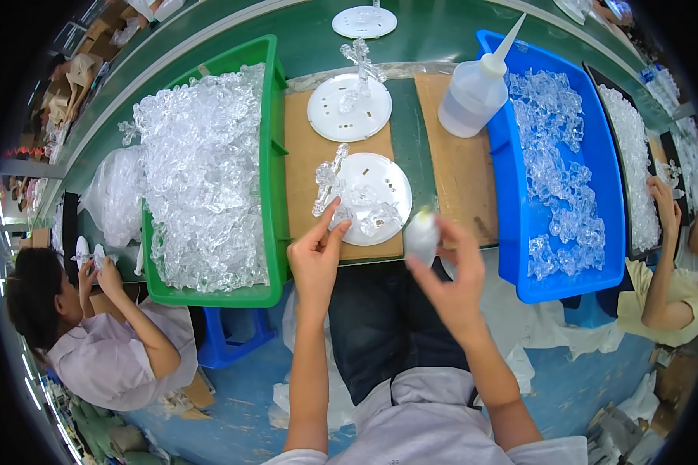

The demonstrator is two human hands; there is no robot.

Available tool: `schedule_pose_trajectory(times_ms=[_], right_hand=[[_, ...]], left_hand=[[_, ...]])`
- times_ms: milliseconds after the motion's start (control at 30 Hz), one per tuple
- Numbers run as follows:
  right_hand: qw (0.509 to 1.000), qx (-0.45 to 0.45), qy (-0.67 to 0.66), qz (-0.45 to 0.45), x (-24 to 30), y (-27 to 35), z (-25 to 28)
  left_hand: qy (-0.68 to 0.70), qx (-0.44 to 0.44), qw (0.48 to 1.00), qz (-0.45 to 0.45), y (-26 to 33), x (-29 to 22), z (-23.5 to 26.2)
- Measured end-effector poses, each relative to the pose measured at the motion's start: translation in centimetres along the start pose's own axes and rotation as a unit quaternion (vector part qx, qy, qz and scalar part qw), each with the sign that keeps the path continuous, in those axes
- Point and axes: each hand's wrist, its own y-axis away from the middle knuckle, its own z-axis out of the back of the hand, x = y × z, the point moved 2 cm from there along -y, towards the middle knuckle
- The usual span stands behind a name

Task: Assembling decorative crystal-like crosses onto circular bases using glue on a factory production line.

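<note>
A white round disc [395,186] with small slots lies in front of me, with clear plastic pieces [378,219] on it. A clear, knobbly plastic figure [330,180] stands up at its left side. My left hand [316,252] is at the disc's left edge, thumb and forefinger pinched around a small clear piece, partly hidden by the fingertips. Just right of the disc, my right hand [455,283] is closed around a small white bottle [421,239] with a yellowish tip; both are smeared by motion.
A green bin [275,194] on the left and a blue bin [507,209] on the right hold clear plastic parts. A squeeze bottle [471,97] with a long nozzle stands beside the blue bin. Another disc [350,120] lies farther back. Co-workers sit at both sides.
</note>
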Motion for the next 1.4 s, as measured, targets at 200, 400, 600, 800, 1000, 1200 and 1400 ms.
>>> schedule_pose_trajectory(times_ms=[200, 400, 600, 800, 1000, 1200, 1400], right_hand=[[0.993, -0.113, -0.009, 0.035, -5.1, -5.9, -0.5], [0.992, -0.081, 0.079, 0.047, -4.7, -5.2, 0.1], [0.962, 0.04, 0.215, 0.165, 7.1, -4.6, 0.6], [0.668, 0.43, 0.476, 0.377, 9.3, -13.1, -6.8], [0.68, 0.336, 0.451, 0.47, 18.5, -20.8, -1.9], [0.748, 0.312, 0.456, 0.367, 20.8, -40.4, -0.2], [0.803, 0.296, 0.433, 0.283, 4.7, -50.4, -2.8]], left_hand=[[0.012, -0.001, 1.0, -0.023, 0.0, 0.3, -0.8], [0.011, -0.039, 0.996, -0.081, 0.6, 1.0, -1.1], [-0.127, -0.168, 0.947, -0.244, 2.9, 3.0, -0.3], [-0.143, -0.188, 0.936, -0.261, 2.5, 5.3, -2.1], [-0.154, -0.18, 0.944, -0.231, 2.8, 6.1, -2.2], [-0.212, -0.186, 0.933, -0.225, 2.8, 6.2, -3.1], [-0.3, -0.193, 0.905, -0.233, 3.1, 6.4, -3.0]])
